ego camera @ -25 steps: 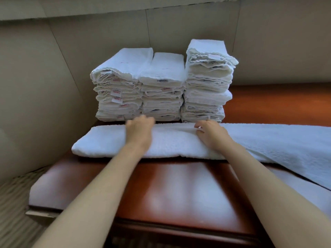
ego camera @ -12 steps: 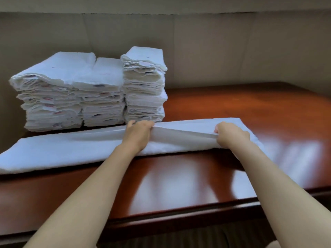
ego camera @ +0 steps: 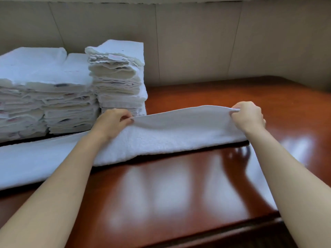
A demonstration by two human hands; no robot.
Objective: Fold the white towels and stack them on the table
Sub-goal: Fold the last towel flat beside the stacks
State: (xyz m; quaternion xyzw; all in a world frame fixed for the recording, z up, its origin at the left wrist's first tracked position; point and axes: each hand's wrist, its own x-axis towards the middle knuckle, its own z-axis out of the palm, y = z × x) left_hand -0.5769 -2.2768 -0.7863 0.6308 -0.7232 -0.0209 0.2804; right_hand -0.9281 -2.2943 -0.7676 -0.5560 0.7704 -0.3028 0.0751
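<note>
A long white towel (ego camera: 170, 138), folded lengthwise, lies across the glossy brown table (ego camera: 179, 190). My left hand (ego camera: 112, 122) pinches its far edge near the middle. My right hand (ego camera: 248, 117) grips the far corner at the towel's right end and holds it raised off the table. The stretch between my hands is lifted and sags a little; the left part lies flat and runs out of view. Behind it stand three stacks of folded white towels (ego camera: 114, 77), side by side at the back left.
A beige panelled wall (ego camera: 215, 42) runs behind the table. The table's front edge (ego camera: 215, 231) crosses the lower right. Bare wood shows to the right of the stacks and in front of the towel.
My hands went from pressing the towel flat to gripping its far edge. The right hand slid to the right end and lifted it. The view swung right.
</note>
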